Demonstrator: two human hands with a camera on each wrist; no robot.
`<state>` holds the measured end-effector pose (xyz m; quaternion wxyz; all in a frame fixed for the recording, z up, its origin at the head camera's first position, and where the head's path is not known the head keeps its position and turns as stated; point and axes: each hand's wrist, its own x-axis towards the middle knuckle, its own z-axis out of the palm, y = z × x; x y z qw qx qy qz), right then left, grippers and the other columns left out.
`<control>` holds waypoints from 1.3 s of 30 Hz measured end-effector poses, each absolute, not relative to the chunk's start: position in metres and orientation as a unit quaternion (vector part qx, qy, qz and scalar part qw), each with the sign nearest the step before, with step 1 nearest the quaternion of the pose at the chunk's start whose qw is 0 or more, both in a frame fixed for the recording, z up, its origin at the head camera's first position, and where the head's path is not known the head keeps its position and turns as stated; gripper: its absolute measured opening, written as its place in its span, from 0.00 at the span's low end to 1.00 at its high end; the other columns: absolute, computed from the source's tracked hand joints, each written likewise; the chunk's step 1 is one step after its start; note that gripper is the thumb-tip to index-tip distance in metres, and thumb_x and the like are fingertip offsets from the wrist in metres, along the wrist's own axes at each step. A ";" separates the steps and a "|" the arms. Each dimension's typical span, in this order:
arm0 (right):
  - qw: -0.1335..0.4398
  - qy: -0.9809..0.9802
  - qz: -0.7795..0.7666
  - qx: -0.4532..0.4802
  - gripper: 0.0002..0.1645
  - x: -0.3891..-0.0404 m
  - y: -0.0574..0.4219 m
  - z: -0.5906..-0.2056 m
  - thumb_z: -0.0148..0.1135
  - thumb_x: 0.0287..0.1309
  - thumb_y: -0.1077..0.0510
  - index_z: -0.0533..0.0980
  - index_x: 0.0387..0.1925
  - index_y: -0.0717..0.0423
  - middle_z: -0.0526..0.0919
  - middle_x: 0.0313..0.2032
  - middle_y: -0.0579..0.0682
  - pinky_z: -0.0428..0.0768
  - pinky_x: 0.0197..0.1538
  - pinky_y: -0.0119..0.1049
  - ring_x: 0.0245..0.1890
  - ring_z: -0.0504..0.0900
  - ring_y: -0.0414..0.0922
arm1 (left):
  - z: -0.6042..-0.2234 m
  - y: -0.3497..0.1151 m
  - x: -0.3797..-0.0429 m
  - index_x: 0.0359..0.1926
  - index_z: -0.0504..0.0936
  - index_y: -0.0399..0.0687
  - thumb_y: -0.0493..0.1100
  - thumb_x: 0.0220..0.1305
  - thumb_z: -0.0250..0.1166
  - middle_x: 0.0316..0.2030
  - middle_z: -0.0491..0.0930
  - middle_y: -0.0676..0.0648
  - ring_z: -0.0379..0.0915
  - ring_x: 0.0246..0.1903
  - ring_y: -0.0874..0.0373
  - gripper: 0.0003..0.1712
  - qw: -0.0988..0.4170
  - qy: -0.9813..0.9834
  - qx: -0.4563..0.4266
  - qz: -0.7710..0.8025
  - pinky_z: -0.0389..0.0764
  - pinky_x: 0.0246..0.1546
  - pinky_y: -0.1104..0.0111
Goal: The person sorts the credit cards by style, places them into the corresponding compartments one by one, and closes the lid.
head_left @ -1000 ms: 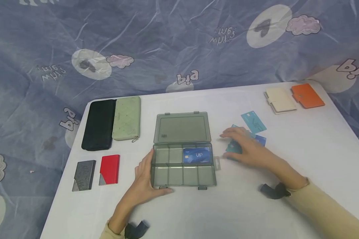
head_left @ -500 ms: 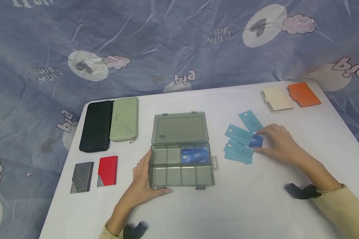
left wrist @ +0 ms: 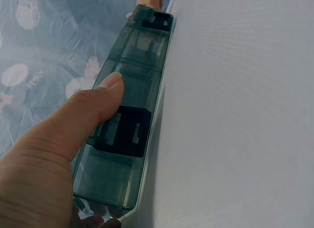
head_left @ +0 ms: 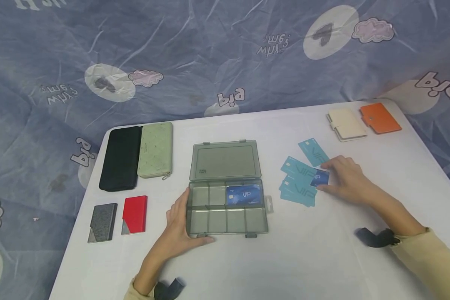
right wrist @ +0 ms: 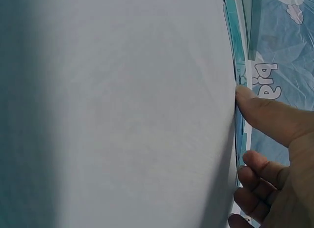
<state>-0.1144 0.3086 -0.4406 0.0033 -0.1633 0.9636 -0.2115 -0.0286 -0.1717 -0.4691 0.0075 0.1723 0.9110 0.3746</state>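
Note:
My left hand [head_left: 179,227] grips the lower left corner of a translucent grey-green compartment box [head_left: 218,221], lid folded back. In the left wrist view the thumb [left wrist: 105,98] presses the box's front wall [left wrist: 142,85] beside a dark latch. One blue VIP card [head_left: 243,195] lies in the upper right compartments. On the right, my right hand [head_left: 350,181] pinches the edges of a dark blue VIP card [head_left: 321,177], partly covered by a teal card [head_left: 298,168]. More teal cards [head_left: 297,192] overlap just below, and another teal card [head_left: 313,152] lies above.
A black wallet [head_left: 121,158] and a green zip wallet [head_left: 155,150] lie at the back left. Nearer are a grey card case [head_left: 103,223] and a red card case [head_left: 136,213]. Cream [head_left: 346,124] and orange card holders [head_left: 381,118] are at the back right.
My right hand has moved right, off the teal cards, to the right end of the dark blue card, and holds there. The left hand stays on the box.

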 end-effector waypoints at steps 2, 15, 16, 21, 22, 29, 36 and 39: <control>0.007 0.965 -0.204 -0.162 0.33 -0.115 0.309 -0.441 0.75 0.39 0.51 0.71 0.45 0.62 0.72 0.44 0.56 0.59 0.45 0.48 0.45 0.64 0.53 | -0.469 -0.172 -0.029 0.73 0.38 0.49 0.67 0.32 0.74 0.70 0.47 0.49 0.47 0.63 0.55 0.75 0.009 0.911 0.172 0.375 0.51 0.55 0.53; 0.082 0.951 -0.243 -0.170 0.36 -0.116 0.306 -0.438 0.71 0.47 0.54 0.62 0.52 0.64 0.75 0.45 0.62 0.72 0.45 0.50 0.43 0.74 0.54 | -0.470 -0.173 -0.028 0.73 0.37 0.50 0.70 0.33 0.72 0.70 0.47 0.49 0.47 0.63 0.55 0.75 0.019 0.911 0.165 0.377 0.52 0.53 0.54; 0.083 0.949 -0.247 -0.179 0.37 -0.116 0.305 -0.438 0.70 0.47 0.55 0.62 0.54 0.63 0.75 0.47 0.62 0.73 0.45 0.51 0.43 0.74 0.54 | -0.470 -0.173 -0.028 0.73 0.37 0.51 0.70 0.33 0.72 0.70 0.47 0.49 0.47 0.63 0.55 0.75 0.020 0.911 0.165 0.378 0.52 0.53 0.54; 0.085 0.944 -0.251 -0.196 0.40 -0.117 0.308 -0.439 0.71 0.47 0.54 0.62 0.59 0.58 0.72 0.54 0.60 0.71 0.49 0.51 0.49 0.73 0.53 | -0.469 -0.172 -0.028 0.73 0.37 0.51 0.69 0.32 0.73 0.70 0.47 0.50 0.47 0.63 0.55 0.75 0.021 0.910 0.165 0.379 0.53 0.53 0.54; 0.086 0.944 -0.253 -0.195 0.40 -0.118 0.310 -0.440 0.71 0.46 0.54 0.63 0.60 0.57 0.71 0.55 0.59 0.71 0.51 0.52 0.52 0.72 0.53 | -0.469 -0.171 -0.028 0.73 0.37 0.51 0.69 0.32 0.73 0.69 0.47 0.50 0.47 0.63 0.55 0.75 0.021 0.910 0.166 0.379 0.53 0.53 0.54; 0.098 0.949 -0.256 -0.157 0.40 -0.120 0.321 -0.436 0.71 0.47 0.53 0.63 0.60 0.56 0.69 0.53 0.58 0.68 0.53 0.58 0.52 0.69 0.56 | -0.468 -0.171 -0.028 0.73 0.38 0.49 0.68 0.31 0.74 0.69 0.48 0.48 0.48 0.62 0.54 0.75 0.012 0.911 0.172 0.375 0.53 0.51 0.54; 0.066 0.960 -0.244 -0.123 0.38 -0.122 0.332 -0.428 0.71 0.46 0.49 0.66 0.56 0.57 0.73 0.50 0.58 0.71 0.48 0.54 0.46 0.71 0.54 | -0.468 -0.172 -0.029 0.73 0.36 0.51 0.68 0.32 0.73 0.70 0.47 0.49 0.47 0.63 0.55 0.75 0.012 0.910 0.172 0.377 0.52 0.53 0.54; 0.025 0.961 -0.241 -0.133 0.36 -0.123 0.332 -0.424 0.73 0.43 0.52 0.69 0.54 0.55 0.74 0.48 0.55 0.69 0.47 0.42 0.44 0.71 0.49 | -0.468 -0.172 -0.029 0.73 0.36 0.51 0.68 0.32 0.74 0.70 0.47 0.49 0.47 0.63 0.55 0.75 0.011 0.909 0.173 0.378 0.52 0.53 0.54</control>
